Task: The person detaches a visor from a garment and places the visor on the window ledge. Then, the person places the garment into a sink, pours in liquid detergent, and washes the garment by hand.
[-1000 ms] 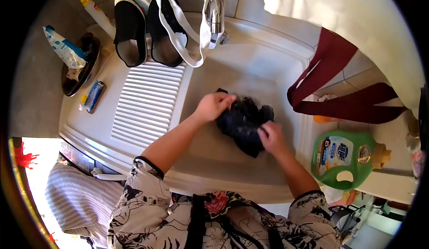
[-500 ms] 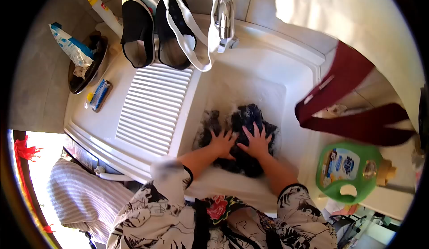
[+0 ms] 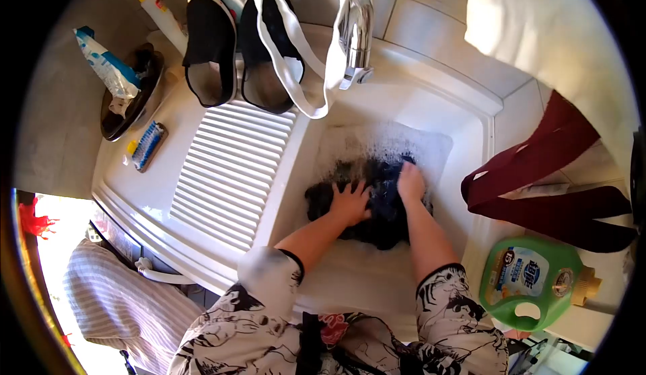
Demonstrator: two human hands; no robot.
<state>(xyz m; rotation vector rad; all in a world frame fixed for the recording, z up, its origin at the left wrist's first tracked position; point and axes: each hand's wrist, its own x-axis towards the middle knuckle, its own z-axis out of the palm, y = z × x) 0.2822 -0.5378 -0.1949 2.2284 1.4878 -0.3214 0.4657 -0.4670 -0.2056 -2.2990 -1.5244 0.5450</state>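
A dark, soaked piece of clothing [image 3: 385,197] lies bunched in water in the white sink basin [image 3: 464,109]; its kind cannot be made out. My left hand [image 3: 350,204] rests on its left part, palm down with fingers spread. At its right upper edge, my right hand [image 3: 411,184] is closed with the fingers curled into the dark cloth. Part of the fabric is under water and under my hands.
Left of the basin is a ribbed washboard [image 3: 232,173] with black shoes [image 3: 210,52] above it. A blue-bristled brush [image 3: 149,146] lies further left. The faucet [image 3: 356,35] stands behind. A green detergent bottle [image 3: 535,282] is at right, below hanging maroon straps [image 3: 538,203].
My right hand has gone from lying spread on the cloth to closed at its upper right edge. My left hand stays spread on the cloth. The view has shifted slightly.
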